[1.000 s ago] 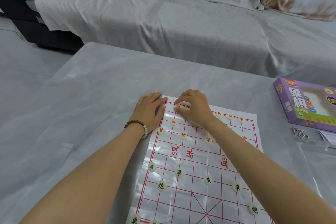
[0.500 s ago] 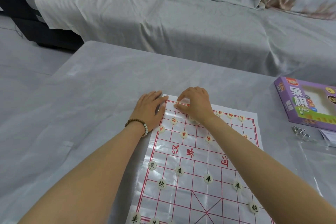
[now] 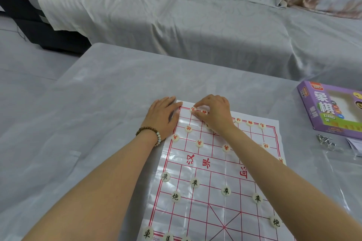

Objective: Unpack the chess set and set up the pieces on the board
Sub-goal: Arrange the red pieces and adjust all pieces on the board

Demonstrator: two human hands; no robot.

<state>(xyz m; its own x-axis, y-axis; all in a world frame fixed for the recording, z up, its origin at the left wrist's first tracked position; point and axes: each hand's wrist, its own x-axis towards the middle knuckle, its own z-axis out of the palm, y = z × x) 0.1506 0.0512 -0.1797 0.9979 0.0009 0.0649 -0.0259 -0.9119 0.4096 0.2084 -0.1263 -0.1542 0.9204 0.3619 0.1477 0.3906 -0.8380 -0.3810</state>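
Step judged: filling red back row. Left hand [image 3: 163, 116] flat, pressed board [image 3: 214, 164] corner at 11 o'clock. Right hand [image 3: 214, 112] pinched red piece [image 3: 193, 109]; next likely: seat on crossing

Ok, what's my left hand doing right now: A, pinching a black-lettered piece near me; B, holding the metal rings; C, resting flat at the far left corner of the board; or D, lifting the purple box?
C: the left hand lies with straight fingers at the far left corner of the board, its thumb on the edge, while the right hand pinches a red-lettered piece.
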